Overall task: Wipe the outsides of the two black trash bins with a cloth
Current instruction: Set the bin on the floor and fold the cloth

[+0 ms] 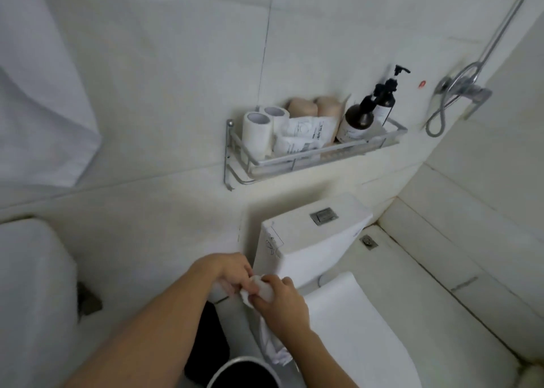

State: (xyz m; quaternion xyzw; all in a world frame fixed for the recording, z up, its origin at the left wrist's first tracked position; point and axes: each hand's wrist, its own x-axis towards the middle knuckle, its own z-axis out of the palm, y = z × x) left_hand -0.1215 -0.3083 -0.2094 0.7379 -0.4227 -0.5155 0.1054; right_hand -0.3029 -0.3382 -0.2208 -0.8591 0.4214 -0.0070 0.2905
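Both hands meet low in the view, at about six o'clock, in front of the toilet tank [312, 234]. The left hand [228, 271] has its fingers curled in a narrow grip on one end of a white cloth [262, 292], and the right hand [281, 303] pinches the bunched middle of the same cloth, so each grip is holding the cloth; the loose end hangs below the right wrist. Directly under the hands, at six o'clock near the bottom edge, a black bin [244, 371] with a pale rim stands on the floor, and a second dark shape, only partly visible under the left forearm at seven o'clock, lies just beside it. The closed toilet lid [353, 323] sits at five o'clock from the hands. On the wall at one o'clock a metal shelf [312, 158] carries paper rolls [256, 134], white packets and dark pump bottles [356, 122]. A shower hose [453, 99] hangs at two o'clock.
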